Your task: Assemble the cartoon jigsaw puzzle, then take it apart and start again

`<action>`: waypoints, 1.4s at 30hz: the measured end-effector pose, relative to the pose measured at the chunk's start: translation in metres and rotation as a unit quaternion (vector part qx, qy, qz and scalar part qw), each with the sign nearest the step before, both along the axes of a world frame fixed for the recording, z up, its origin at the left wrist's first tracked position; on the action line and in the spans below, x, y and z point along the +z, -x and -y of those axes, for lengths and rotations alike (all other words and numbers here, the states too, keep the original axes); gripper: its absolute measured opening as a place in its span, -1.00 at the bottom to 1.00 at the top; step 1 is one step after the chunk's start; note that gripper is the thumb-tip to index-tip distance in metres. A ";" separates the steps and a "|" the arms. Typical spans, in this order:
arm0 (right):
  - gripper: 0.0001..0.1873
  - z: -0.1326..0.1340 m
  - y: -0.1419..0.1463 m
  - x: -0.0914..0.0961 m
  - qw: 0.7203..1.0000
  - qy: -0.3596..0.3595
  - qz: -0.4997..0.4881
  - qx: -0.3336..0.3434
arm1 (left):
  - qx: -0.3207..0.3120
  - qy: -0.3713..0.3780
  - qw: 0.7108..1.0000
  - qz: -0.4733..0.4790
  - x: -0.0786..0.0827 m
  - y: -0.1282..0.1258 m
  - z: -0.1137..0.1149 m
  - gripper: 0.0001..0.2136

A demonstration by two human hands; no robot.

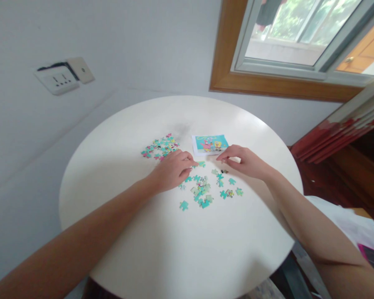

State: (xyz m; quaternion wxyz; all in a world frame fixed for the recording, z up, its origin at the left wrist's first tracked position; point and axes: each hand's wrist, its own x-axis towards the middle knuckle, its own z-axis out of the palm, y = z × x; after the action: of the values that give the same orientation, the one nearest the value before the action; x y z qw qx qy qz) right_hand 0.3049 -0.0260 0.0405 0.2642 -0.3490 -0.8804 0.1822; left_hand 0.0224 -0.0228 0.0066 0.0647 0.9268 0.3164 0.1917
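My left hand (pixel 173 169) rests on the round white table (pixel 143 232), fingers curled, fingertips pinching a teal jigsaw piece (pixel 201 164). My right hand (pixel 244 161) lies just right of it, fingers drawn together and touching the table beside a small dark piece (pixel 224 171). Below both hands lie several loose teal pieces (pixel 202 195). A second cluster of teal and pink pieces (pixel 161 147) sits to the upper left. A small picture card (pixel 209 143) with cartoon figures lies just beyond my fingertips.
The table stands against a white wall with a socket plate (pixel 58 79) at the left. A wood-framed window (pixel 286 62) is at the upper right. Red and dark wooden furniture (pixel 339 141) is at the right, close to the table's edge.
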 end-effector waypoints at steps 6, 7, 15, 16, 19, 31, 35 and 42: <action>-0.73 0.009 0.002 0.001 0.996 0.049 0.034 0.063 | -0.008 0.001 1.000 0.020 -0.003 0.002 -0.003 -0.72; -0.74 0.010 0.003 -0.001 0.995 0.049 0.041 0.070 | -0.007 0.000 1.000 0.024 -0.003 0.002 -0.003 -0.71; -0.77 0.011 0.008 -0.001 0.991 0.059 0.068 0.098 | -0.022 0.006 0.999 0.044 0.010 0.012 -0.002 -0.76; -0.77 0.011 0.007 -0.001 0.991 0.059 0.065 0.097 | -0.031 0.014 0.999 0.041 0.012 0.014 -0.002 -0.76; -0.77 0.010 0.002 0.000 0.991 0.062 0.063 0.100 | -0.055 0.031 0.998 0.030 0.015 0.017 -0.001 -0.77; -0.87 0.012 -0.001 -0.002 0.981 0.099 0.116 0.121 | -0.072 0.055 0.996 0.020 0.022 0.019 0.003 -0.78; -0.86 0.012 -0.001 -0.001 0.979 0.104 0.122 0.125 | -0.091 0.073 0.993 0.010 0.025 0.020 0.006 -0.79; -0.85 0.013 -0.002 0.003 0.976 0.120 0.136 0.117 | -0.115 0.106 0.988 -0.003 0.030 0.019 0.011 -0.80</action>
State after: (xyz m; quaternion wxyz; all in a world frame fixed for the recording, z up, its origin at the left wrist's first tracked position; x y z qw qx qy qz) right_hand 0.3068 -0.0390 0.0432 0.0753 -0.2944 -0.9144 0.2676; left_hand 0.0034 -0.0335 0.0363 0.1834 0.9455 0.2263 0.1456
